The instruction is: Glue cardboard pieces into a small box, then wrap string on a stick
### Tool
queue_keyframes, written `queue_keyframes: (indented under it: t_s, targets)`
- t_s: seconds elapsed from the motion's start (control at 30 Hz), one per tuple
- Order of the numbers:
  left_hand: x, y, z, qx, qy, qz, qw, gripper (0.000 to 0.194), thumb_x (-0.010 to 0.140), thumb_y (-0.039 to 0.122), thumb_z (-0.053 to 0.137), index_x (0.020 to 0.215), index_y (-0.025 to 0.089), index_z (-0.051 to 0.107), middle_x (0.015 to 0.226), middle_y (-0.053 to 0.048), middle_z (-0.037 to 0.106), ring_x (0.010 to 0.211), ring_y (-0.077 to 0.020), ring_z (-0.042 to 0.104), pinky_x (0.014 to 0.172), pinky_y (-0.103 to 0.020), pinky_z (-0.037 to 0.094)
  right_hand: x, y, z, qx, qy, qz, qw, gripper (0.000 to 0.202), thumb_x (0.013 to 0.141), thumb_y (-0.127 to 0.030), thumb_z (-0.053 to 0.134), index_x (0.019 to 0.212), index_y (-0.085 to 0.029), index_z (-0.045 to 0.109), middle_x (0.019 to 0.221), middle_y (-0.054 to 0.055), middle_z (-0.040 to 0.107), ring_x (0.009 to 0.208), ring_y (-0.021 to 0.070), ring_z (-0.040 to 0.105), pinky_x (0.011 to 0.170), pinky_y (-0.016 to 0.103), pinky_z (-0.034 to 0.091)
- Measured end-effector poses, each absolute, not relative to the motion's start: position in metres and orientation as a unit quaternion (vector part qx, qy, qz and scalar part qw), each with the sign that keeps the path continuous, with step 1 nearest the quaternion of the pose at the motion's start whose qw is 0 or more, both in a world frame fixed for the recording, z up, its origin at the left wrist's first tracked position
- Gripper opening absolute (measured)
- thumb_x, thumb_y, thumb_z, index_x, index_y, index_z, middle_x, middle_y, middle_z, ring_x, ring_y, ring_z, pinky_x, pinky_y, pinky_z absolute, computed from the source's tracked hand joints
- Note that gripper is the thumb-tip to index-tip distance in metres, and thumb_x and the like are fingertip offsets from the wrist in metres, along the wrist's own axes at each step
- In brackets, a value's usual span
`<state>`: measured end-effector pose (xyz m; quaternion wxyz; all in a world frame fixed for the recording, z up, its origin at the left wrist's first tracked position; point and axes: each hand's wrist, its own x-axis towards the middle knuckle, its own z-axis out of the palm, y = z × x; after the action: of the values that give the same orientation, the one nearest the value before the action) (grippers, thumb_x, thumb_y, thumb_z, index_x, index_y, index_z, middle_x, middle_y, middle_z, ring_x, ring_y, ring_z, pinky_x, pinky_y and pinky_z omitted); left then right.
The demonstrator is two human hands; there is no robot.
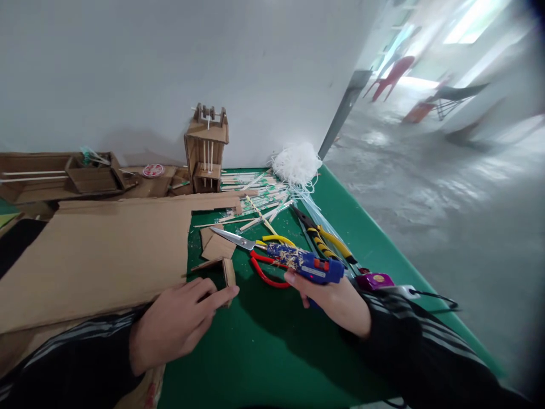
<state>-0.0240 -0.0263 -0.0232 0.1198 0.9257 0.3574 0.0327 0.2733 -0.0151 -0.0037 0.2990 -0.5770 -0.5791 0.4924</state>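
My left hand (pixel 183 318) is closed on a small folded cardboard piece (pixel 229 272) that stands on the green table. In my right hand (pixel 330 298) is a blue hot glue gun (pixel 304 263), its nozzle pointing left and its body speckled with pale bits. Beneath and beside the gun lie scissors (pixel 238 238) with red and yellow handles, blades partly apart. Small flat cardboard pieces (pixel 218 244) rest just beyond the folded one. A large cardboard sheet (pixel 123 250) lies to the left, partly behind my left hand.
Pliers (pixel 323 241) with yellow and black handles lie right of the scissors. Farther back are thin sticks (pixel 251 182), a white stringy heap (pixel 297 163) and a cardboard tower (pixel 207 147) by the wall. A purple object (pixel 375 280) sits near the table's right edge (pixel 395 250).
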Motion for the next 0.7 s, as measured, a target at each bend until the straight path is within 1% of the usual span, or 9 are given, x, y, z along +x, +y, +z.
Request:
queue_keyframes:
  t_s: [0.07, 0.13, 0.2, 0.33, 0.43, 0.53, 0.63, 0.7]
  targets:
    - [-0.021, -0.023, -0.020, 0.920, 0.360, 0.041, 0.149, 0.051, 0.092, 0.010, 0.039, 0.139, 0.030, 0.034, 0.113, -0.005, 0.060, 0.095, -0.0218, 0.059, 0.077, -0.033, 0.048, 0.272, -0.015, -0.005, -0.579, -0.576, 0.493, 0.299, 0.040, 0.078, -0.052, 0.066, 0.059, -0.021, 0.052, 0.047, -0.001, 0.053, 0.045, 0.0137, 0.051, 0.045, 0.027, 0.044]
    - [-0.018, -0.018, -0.018, 0.917, 0.354, 0.060, 0.175, 0.046, 0.093, 0.011, 0.038, 0.136, 0.029, 0.038, 0.121, -0.005, 0.058, 0.104, -0.0223, 0.058, 0.085, -0.034, 0.047, 0.271, -0.014, -0.006, -0.580, -0.574, 0.496, 0.297, 0.039, 0.078, -0.053, 0.066, 0.060, -0.020, 0.053, 0.047, -0.002, 0.053, 0.045, 0.0132, 0.050, 0.044, 0.027, 0.043]
    - [-0.014, -0.013, -0.017, 0.912, 0.353, 0.074, 0.195, 0.044, 0.092, 0.012, 0.040, 0.133, 0.028, 0.039, 0.125, -0.004, 0.057, 0.109, -0.0222, 0.056, 0.089, -0.035, 0.047, 0.271, -0.013, -0.008, -0.577, -0.572, 0.502, 0.296, 0.039, 0.078, -0.053, 0.067, 0.060, -0.020, 0.054, 0.048, -0.001, 0.052, 0.045, 0.0128, 0.050, 0.043, 0.026, 0.042]
    - [-0.010, -0.009, -0.019, 0.908, 0.356, 0.089, 0.203, 0.042, 0.089, 0.009, 0.042, 0.127, 0.028, 0.044, 0.120, -0.002, 0.059, 0.106, -0.0222, 0.057, 0.089, -0.036, 0.046, 0.270, -0.013, -0.012, -0.586, -0.562, 0.506, 0.292, 0.038, 0.076, -0.053, 0.068, 0.064, -0.019, 0.057, 0.050, -0.001, 0.053, 0.046, 0.0121, 0.051, 0.043, 0.024, 0.043]
    - [-0.012, -0.011, -0.019, 0.911, 0.359, 0.095, 0.180, 0.043, 0.085, 0.007, 0.044, 0.123, 0.028, 0.047, 0.115, -0.002, 0.060, 0.102, -0.0235, 0.056, 0.089, -0.039, 0.044, 0.270, -0.014, -0.014, -0.589, -0.561, 0.503, 0.294, 0.036, 0.076, -0.052, 0.068, 0.066, -0.019, 0.058, 0.050, -0.002, 0.053, 0.046, 0.0114, 0.051, 0.042, 0.023, 0.042]
    - [-0.015, -0.013, -0.018, 0.914, 0.360, 0.103, 0.159, 0.043, 0.084, 0.006, 0.044, 0.121, 0.028, 0.049, 0.112, -0.002, 0.059, 0.103, -0.0241, 0.054, 0.093, -0.041, 0.041, 0.270, -0.013, -0.016, -0.590, -0.566, 0.496, 0.292, 0.036, 0.076, -0.052, 0.068, 0.066, -0.019, 0.058, 0.050, -0.001, 0.053, 0.046, 0.0115, 0.051, 0.043, 0.023, 0.042]
    - [-0.017, -0.012, -0.019, 0.909, 0.368, 0.115, 0.156, 0.041, 0.084, 0.007, 0.045, 0.119, 0.027, 0.051, 0.112, -0.002, 0.059, 0.106, -0.0232, 0.053, 0.097, -0.041, 0.039, 0.268, -0.011, -0.017, -0.583, -0.579, 0.494, 0.283, 0.033, 0.078, -0.049, 0.066, 0.068, -0.019, 0.059, 0.049, -0.002, 0.052, 0.045, 0.0111, 0.050, 0.042, 0.022, 0.041]
    - [-0.016, -0.011, -0.021, 0.904, 0.375, 0.125, 0.163, 0.039, 0.084, 0.007, 0.046, 0.118, 0.027, 0.051, 0.111, -0.002, 0.059, 0.105, -0.0221, 0.053, 0.096, -0.039, 0.039, 0.267, -0.010, -0.017, -0.562, -0.595, 0.494, 0.294, 0.029, 0.080, -0.046, 0.066, 0.070, -0.020, 0.059, 0.052, -0.003, 0.053, 0.045, 0.0102, 0.050, 0.042, 0.021, 0.041]
